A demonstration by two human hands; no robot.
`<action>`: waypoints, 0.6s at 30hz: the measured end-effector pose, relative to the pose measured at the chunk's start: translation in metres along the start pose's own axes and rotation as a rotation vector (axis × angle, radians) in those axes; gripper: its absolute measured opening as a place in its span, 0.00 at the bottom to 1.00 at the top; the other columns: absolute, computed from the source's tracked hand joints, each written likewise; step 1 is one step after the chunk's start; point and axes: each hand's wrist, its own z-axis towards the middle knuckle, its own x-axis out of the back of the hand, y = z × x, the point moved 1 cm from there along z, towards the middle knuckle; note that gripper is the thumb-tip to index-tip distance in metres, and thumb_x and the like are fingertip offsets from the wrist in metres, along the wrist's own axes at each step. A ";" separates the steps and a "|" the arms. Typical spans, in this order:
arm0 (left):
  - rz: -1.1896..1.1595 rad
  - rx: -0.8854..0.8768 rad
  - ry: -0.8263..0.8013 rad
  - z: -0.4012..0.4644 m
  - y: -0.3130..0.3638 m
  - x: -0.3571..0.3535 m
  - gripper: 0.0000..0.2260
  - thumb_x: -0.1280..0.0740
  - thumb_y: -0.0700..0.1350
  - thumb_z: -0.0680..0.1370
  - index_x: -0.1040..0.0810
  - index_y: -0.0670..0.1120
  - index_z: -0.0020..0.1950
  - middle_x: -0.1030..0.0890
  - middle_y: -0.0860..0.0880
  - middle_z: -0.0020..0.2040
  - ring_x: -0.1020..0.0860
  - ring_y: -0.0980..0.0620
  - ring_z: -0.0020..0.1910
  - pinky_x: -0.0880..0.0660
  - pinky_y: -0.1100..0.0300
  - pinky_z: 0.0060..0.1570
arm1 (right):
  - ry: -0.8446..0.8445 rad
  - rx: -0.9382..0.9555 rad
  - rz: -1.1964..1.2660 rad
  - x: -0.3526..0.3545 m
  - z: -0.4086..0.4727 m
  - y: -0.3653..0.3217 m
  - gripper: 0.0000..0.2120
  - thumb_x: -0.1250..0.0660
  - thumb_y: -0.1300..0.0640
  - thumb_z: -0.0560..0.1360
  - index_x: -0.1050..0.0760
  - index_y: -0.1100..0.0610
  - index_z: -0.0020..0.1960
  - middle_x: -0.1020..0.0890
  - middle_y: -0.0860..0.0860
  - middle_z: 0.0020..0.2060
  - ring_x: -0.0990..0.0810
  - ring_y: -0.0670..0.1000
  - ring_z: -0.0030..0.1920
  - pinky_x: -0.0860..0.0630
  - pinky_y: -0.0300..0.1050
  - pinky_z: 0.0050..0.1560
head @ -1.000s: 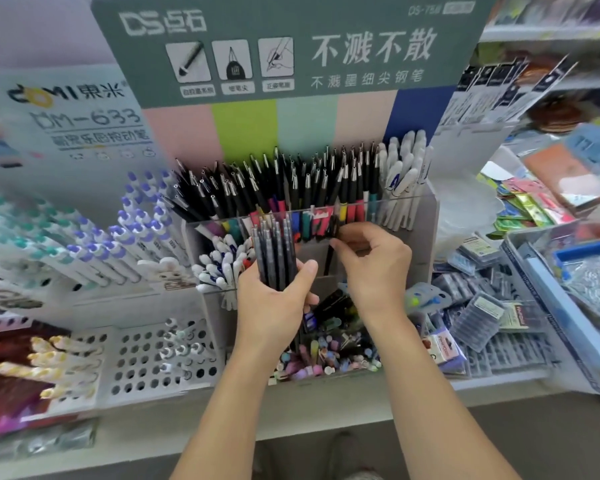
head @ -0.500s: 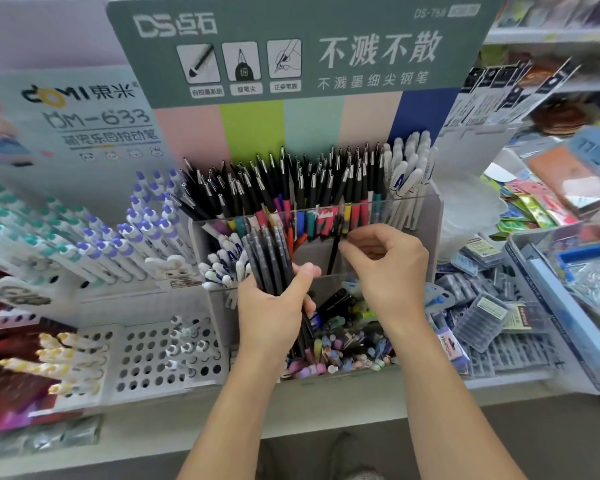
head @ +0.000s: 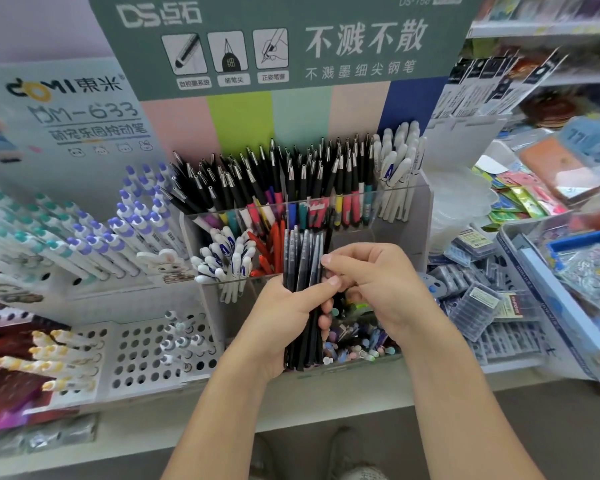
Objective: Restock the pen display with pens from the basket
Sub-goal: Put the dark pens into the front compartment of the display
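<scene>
Right hand [head: 374,285] returned to bundle [head: 303,271], red pens [head: 271,247] behind, left hand [head: 284,320] gripping

Two hands work at the near centre: the left hand [head: 284,317] grips one bundle of dark pens [head: 303,271] (roughly eight to ten barrels, too tightly packed for a sure count), while the right hand [head: 378,285] pinches one of them. One clear display case [head: 395,216] stands behind, its far row crammed with several dozen black-capped pens [head: 291,178]. About four red pens [head: 272,244] lean in the middle tier, beside a cluster of about a dozen white pens [head: 227,261]. Two header signs rise at the far side: one green sign [head: 284,46], one pale sign [head: 66,109] to the left. At the near left, five yellow-capped pens [head: 49,355] lie in a perforated rack [head: 142,355].
</scene>
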 end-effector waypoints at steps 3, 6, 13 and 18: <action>0.010 0.019 -0.011 0.000 -0.001 0.002 0.06 0.28 0.44 0.78 0.20 0.45 0.43 0.26 0.48 0.32 0.28 0.53 0.27 0.28 0.60 0.27 | -0.076 -0.053 -0.029 0.000 0.000 0.003 0.06 0.29 0.55 0.78 0.19 0.56 0.43 0.20 0.52 0.31 0.21 0.49 0.31 0.31 0.43 0.38; -0.001 0.048 -0.031 0.000 -0.002 0.004 0.04 0.28 0.44 0.78 0.19 0.44 0.46 0.26 0.48 0.32 0.28 0.53 0.27 0.28 0.60 0.27 | -0.056 -0.034 -0.052 -0.001 0.001 0.004 0.07 0.26 0.52 0.76 0.17 0.57 0.46 0.19 0.48 0.31 0.21 0.47 0.32 0.29 0.43 0.40; -0.099 0.047 -0.060 -0.002 -0.004 0.008 0.06 0.30 0.48 0.79 0.18 0.46 0.46 0.25 0.48 0.33 0.28 0.53 0.28 0.30 0.60 0.29 | -0.014 -0.104 0.107 -0.004 0.005 0.006 0.06 0.24 0.56 0.73 0.16 0.59 0.44 0.19 0.50 0.32 0.22 0.46 0.33 0.28 0.39 0.36; -0.122 0.013 0.075 0.000 -0.005 0.014 0.10 0.28 0.51 0.77 0.19 0.44 0.46 0.20 0.45 0.37 0.27 0.51 0.30 0.28 0.58 0.31 | 0.109 0.015 0.431 -0.001 0.009 -0.006 0.03 0.28 0.61 0.77 0.21 0.60 0.48 0.21 0.52 0.35 0.24 0.46 0.31 0.29 0.33 0.26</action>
